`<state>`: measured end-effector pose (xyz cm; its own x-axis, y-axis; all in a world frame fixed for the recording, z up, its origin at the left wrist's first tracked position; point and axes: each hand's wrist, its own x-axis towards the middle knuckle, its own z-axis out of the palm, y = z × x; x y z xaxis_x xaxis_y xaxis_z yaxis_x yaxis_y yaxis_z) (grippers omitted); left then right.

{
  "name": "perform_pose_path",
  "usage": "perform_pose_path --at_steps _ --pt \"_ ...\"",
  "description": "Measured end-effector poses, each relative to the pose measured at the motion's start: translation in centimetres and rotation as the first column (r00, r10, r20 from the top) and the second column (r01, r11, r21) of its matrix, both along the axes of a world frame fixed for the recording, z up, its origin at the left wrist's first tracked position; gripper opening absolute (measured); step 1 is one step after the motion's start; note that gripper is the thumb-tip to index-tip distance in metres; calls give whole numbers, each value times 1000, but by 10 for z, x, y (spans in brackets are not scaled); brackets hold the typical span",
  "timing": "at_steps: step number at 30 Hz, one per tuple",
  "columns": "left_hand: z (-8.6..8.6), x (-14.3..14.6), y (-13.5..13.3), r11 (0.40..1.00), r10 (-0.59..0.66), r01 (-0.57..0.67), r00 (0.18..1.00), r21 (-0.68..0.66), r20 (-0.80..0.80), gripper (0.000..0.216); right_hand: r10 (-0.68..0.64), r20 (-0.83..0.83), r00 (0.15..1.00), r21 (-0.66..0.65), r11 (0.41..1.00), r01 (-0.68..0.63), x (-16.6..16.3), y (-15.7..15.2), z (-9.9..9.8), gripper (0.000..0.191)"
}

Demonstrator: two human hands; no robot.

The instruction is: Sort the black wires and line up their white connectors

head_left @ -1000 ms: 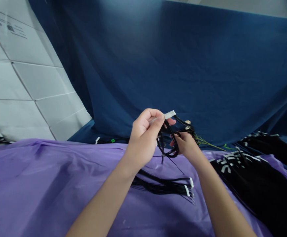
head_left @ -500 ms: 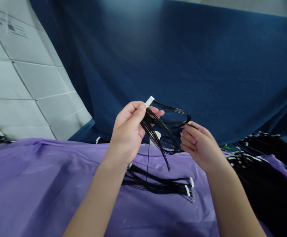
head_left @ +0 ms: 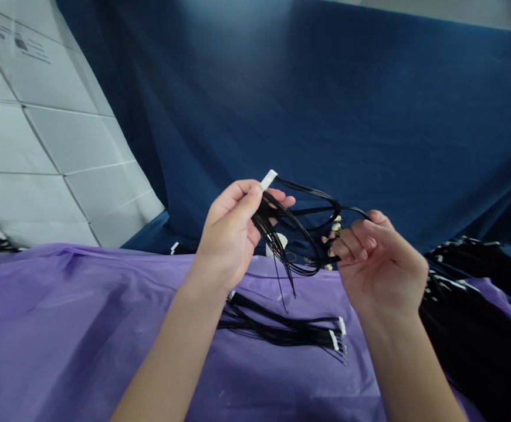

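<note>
In my left hand (head_left: 233, 234), closed between thumb and fingers, is a black wire harness (head_left: 297, 225) by its white connector (head_left: 269, 179). Its wires loop out to the right, and several loose ends hang below the hand. My right hand (head_left: 378, 264) is closed, pinching a strand of the same harness at the right between thumb and forefinger. Below both hands, another bundle of black wires (head_left: 277, 331) with white connectors (head_left: 334, 340) lies on the purple cloth (head_left: 105, 328).
A dark blue curtain (head_left: 325, 105) hangs behind. White panels or boxes (head_left: 88, 140) stand at the left. Heaps of black wires (head_left: 475, 328) with white ends lie at the right. A white cup-like object (head_left: 278, 243) and small pale flowers (head_left: 335, 228) show behind the harness.
My right hand has moved to the right and turned palm up more, drawing a strand outward. The flowers behind it have come into view. My left hand has barely moved.
</note>
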<state>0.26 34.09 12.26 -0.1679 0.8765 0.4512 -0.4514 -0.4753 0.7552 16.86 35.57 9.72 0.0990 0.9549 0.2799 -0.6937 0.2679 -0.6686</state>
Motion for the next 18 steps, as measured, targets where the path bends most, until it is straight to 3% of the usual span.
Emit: perform_pose_path --at_steps 4,7,10,12,15,17,18 --pt "0 0 0 999 -30 29 1000 -18 -6 12 -25 52 998 91 996 20 0 0 -1 23" --pt "0 -2 1 1000 11 -11 1000 -27 -8 11 -6 216 976 85 996 -13 6 5 -2 21" --pt "1 -8 3 999 50 -50 999 -18 3 8 47 430 902 60 995 -80 17 10 -3 30" --pt "1 -12 3 997 70 -69 998 -14 11 8 72 636 768 11 995 -102 24 13 -5 33" --pt "1 -12 4 997 67 -67 998 -29 18 9 92 916 391 -17 981 -191 29 16 -13 33" --pt "1 -8 4 998 38 -37 999 -51 26 11 76 982 171 -28 963 -268 27 18 -20 29" --pt "0 -5 4 998 20 -18 999 -64 32 12 72 992 101 -41 958 -284 24 19 -24 27"
